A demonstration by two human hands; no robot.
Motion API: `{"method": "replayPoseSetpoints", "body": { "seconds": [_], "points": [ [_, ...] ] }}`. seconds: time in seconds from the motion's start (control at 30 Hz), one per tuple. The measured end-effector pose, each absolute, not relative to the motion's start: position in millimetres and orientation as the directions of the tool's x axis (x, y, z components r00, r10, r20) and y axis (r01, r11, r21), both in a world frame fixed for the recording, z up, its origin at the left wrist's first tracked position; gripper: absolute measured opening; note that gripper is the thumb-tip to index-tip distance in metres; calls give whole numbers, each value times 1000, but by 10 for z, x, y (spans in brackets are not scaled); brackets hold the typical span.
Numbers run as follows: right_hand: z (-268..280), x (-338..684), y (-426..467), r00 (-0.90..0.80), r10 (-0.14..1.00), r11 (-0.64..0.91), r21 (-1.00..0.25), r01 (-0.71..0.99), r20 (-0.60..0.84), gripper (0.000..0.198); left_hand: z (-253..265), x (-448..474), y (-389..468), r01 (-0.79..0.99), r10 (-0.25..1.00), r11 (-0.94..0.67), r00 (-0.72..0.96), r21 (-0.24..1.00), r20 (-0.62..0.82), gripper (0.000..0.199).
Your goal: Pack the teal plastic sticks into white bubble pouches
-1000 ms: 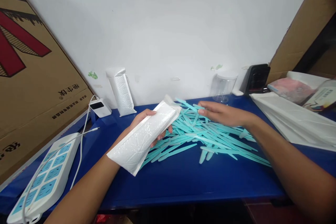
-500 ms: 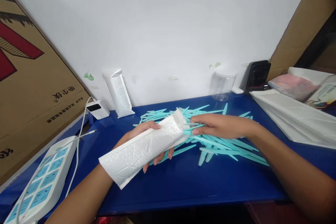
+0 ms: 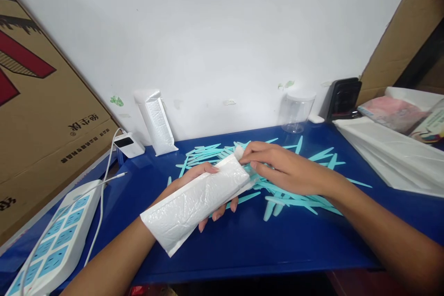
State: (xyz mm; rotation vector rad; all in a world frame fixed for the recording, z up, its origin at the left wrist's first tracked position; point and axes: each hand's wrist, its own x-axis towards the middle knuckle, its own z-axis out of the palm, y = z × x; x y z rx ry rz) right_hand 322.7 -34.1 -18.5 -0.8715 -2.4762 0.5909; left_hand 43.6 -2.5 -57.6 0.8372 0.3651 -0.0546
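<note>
A white bubble mailer (image 3: 201, 199) lies slanted across my left hand (image 3: 203, 173), its mouth turned up to the right. My left thumb rests on top of the mailer and the fingers curl beneath it. My right hand (image 3: 277, 166) is at the mailer's open end, index finger and thumb closed at the flap. A bit of turquoise shows between these fingers; whether it is in the grip or behind it, I cannot tell. Behind and below both hands spreads a loose pile of flat turquoise plastic sticks (image 3: 294, 198) with tapered ends.
Another white bubble mailer (image 3: 157, 122) leans against the wall. A power strip (image 3: 58, 236), cables and a small white device (image 3: 129, 145) are at left. A clear jar (image 3: 298, 113), a black stand (image 3: 343, 101) and stacked white mailers (image 3: 385, 162) are at right on the blue tabletop (image 3: 263, 249).
My right hand has moved left to the mailer's mouth; the turquoise sticks it held there are now mostly out of sight. The mailer and my left hand have shifted slightly right and down.
</note>
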Motion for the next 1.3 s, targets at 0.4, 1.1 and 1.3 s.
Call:
{"method": "replayPoseSetpoints", "body": {
  "seconds": [0.4, 1.1, 1.3],
  "points": [
    [-257, 3107, -368, -440, 740, 646, -720, 254, 509, 35, -623, 399, -14, 71, 151, 723, 954, 687, -258, 78],
    [-465, 3215, -13, -191, 763, 593, -550, 587, 618, 21, 257, -225, 29, -505, 806, -73, 478, 860, 349, 53],
    [-464, 3280, 42, -164, 790, 547, -559, 623, 591, 21, 325, -306, 21, -567, 855, -209, 290, 796, 431, 45]
  ]
}}
